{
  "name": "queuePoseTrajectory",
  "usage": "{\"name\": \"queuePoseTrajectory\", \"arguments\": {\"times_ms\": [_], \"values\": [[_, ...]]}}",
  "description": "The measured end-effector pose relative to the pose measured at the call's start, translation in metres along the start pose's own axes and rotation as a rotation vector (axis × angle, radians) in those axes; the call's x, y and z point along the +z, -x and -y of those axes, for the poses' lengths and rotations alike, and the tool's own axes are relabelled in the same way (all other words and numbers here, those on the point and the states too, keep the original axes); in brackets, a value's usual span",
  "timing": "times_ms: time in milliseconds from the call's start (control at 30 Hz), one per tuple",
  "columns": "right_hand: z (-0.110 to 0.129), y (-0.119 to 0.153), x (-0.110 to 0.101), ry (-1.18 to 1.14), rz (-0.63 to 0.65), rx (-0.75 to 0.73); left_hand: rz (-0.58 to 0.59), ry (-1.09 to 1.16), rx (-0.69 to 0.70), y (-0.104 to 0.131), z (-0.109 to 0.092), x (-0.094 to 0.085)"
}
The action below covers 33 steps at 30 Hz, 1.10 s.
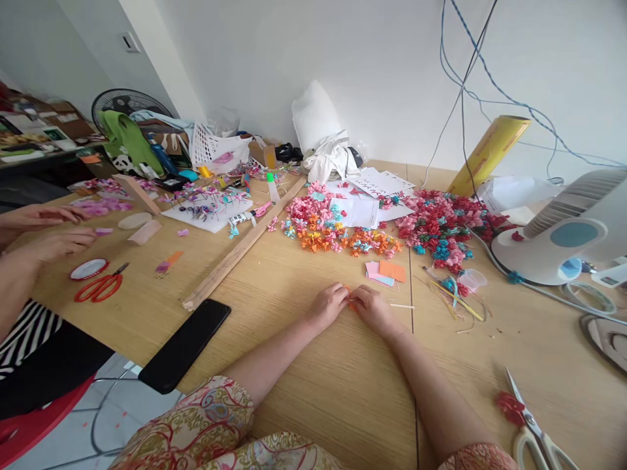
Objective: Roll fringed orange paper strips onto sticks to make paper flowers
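My left hand and my right hand meet over the wooden table, fingers pinched on a small orange paper piece that is mostly hidden between the fingertips. Just beyond my hands lie an orange paper card and some pink and blue cards. A thin white stick is beside my right hand. Farther back spread heaps of small folded paper flowers, orange ones on the left and red ones on the right.
A wooden bar and a black phone lie to the left. At the lower right are scissors. A white device stands at right. Another person's hands work at far left near red-handled scissors.
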State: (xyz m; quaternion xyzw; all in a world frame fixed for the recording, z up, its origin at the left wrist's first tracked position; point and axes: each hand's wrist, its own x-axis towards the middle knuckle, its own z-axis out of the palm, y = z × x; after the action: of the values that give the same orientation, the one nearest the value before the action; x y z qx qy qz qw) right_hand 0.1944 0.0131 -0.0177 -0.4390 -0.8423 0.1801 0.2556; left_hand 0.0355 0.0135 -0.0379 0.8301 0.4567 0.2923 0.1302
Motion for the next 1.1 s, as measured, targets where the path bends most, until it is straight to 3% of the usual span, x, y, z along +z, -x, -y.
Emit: {"name": "queuePoseTrajectory", "arguments": {"times_ms": [1100], "values": [[-0.0001,0.0059,0.0092,0.114,-0.069,-0.008,-0.022,0.003,0.018,-0.0025,0.0018,0.0025]]}}
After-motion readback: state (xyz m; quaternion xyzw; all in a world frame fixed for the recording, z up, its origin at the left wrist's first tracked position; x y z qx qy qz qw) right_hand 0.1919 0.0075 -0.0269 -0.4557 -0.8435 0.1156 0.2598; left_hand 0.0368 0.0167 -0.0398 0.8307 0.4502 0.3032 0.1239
